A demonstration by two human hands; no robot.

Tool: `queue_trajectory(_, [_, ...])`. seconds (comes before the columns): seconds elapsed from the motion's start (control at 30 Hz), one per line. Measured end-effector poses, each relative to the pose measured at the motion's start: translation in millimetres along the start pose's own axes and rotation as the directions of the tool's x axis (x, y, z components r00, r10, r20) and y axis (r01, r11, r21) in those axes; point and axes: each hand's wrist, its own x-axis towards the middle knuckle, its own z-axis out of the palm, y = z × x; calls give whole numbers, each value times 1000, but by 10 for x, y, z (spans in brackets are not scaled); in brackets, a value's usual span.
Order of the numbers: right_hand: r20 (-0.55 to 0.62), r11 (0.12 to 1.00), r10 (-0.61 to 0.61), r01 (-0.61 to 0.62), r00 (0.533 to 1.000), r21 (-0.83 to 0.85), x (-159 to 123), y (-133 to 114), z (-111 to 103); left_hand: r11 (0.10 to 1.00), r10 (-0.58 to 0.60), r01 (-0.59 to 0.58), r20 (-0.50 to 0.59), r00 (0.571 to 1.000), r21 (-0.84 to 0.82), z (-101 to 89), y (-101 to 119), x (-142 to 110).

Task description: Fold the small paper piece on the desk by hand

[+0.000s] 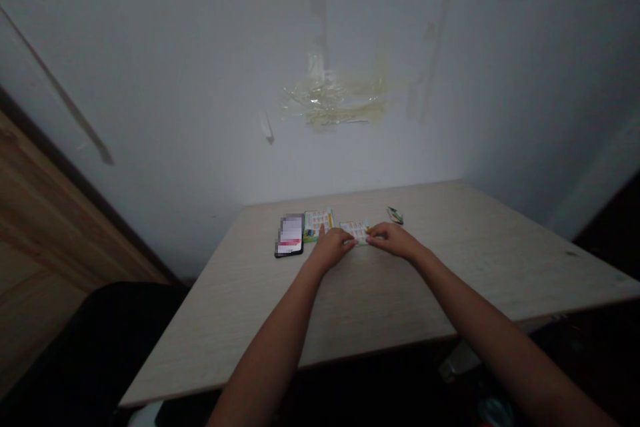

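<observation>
A small printed card [354,227] with rows of reddish marks lies on the table in front of me. My left hand [330,247] is closed at its lower left edge, thumb and fingertips together. From the other side, my right hand [393,239] pinches the lower right corner, its fingers curled. The fingertips hide the card's near edge. Just left of it is a second printed card [316,219] with green and yellow edges, partly covered by my left hand. A smartphone [290,236] with a lit, pixelated screen lies beside that card.
A small crumpled wrapper [395,215] sits beyond my right hand. The pale wooden table [240,293] meets a white wall [200,80] bearing peeling clear tape [340,103]. Dark fabric [120,327] and wooden panelling [45,213] are at the left.
</observation>
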Motion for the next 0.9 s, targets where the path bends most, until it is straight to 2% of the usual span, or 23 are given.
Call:
queue_trajectory(0.23, [-13,996,58,-58,998,-65,5,-39,-26,1000,-12,12,-48,999,-2,27,16,53])
queue_trajectory(0.37, [-52,994,99,-101,994,-30,15,-60,-5,1000,-25,25,-86,996,-4,41,38,47])
queue_trajectory(0.7, [-231,989,149,-150,961,14,47,-58,141,1000,-13,12,-147,989,-6,65,46,52])
queue_trajectory(0.9, [-219,975,120,-156,968,-156,45,-96,143,1000,-17,17,-125,992,1,97,59,60])
